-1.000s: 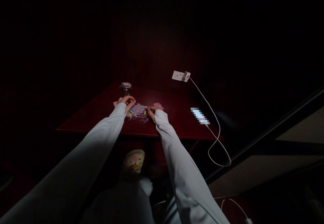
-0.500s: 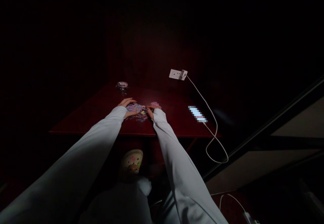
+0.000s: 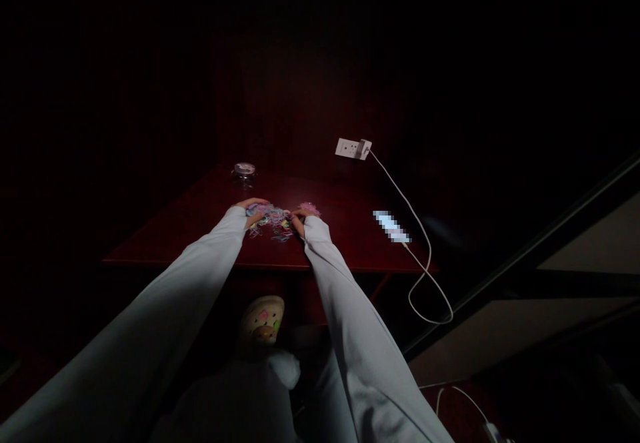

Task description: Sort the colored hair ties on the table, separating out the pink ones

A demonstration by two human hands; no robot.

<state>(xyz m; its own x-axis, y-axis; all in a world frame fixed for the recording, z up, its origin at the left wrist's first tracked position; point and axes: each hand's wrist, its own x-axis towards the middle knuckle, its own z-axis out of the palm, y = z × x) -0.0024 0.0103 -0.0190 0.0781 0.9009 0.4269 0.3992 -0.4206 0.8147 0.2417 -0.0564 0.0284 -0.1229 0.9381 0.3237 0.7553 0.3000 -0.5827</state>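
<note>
A loose heap of thin pastel bands (image 3: pixel 274 215), looking like small hair elastics in purple, blue, pink and yellow, lies near the table's front edge. My left hand (image 3: pixel 250 209) curls round the heap's left side, fingers over the far side and thumb at the near side, with a bunch of bands between them. On the right, my right hand (image 3: pixel 299 220) has its fingers bent together at the heap's edge; what they pinch is too small to make out. Just behind that hand sits a separate pink bunch (image 3: pixel 309 207), partly covered by it.
A clear round jar with a lid (image 3: pixel 245 171) stands at the back left of the dark red table (image 3: pixel 175 239). To the right lies a lit phone (image 3: pixel 391 227). Its white cable (image 3: pixel 407 199) runs to a wall socket (image 3: pixel 347 148) and loops past the table edge.
My left fingers have closed in more over the bands, and the thumb has drawn back left. Bands have spread a little at the near side. My right hand stays almost where it was.
</note>
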